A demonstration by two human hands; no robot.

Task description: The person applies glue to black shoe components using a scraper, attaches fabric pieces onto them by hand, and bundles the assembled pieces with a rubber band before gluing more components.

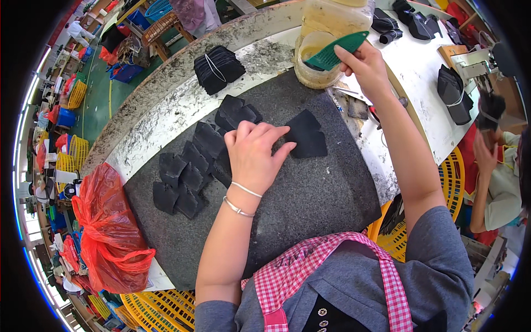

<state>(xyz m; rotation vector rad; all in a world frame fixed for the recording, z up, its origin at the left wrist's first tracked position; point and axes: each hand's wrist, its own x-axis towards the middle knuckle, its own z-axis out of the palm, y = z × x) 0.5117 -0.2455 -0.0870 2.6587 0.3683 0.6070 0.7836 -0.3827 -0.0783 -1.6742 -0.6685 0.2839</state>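
Both hands are at work over a dark grey mat that lies on the white, speckled surface. Her left hand lies palm down near the middle of the mat, wrist bent slightly back, two thin bracelets at the wrist, forearm coming up from the lower edge. Its fingers are spread and curled loosely, the fingertips pressing on the left edge of a black leather piece that lies flat toward the mat's far side; nothing is closed inside the hand. The right hand is stretched out to the far edge of the surface, arm nearly straight, fingers pinched shut on the handle end of a green brush. The brush's broad end rests across the mouth of a yellowish glue tub that stands at the mat's far right corner.

Left of the pressing hand, a row of overlapping black leather pieces runs diagonally from the mat's far middle toward its left edge. A tied bundle of black pieces sits on the surface beyond the mat. A red plastic bag hangs by the near left corner of the surface. Another person sits at the right edge.
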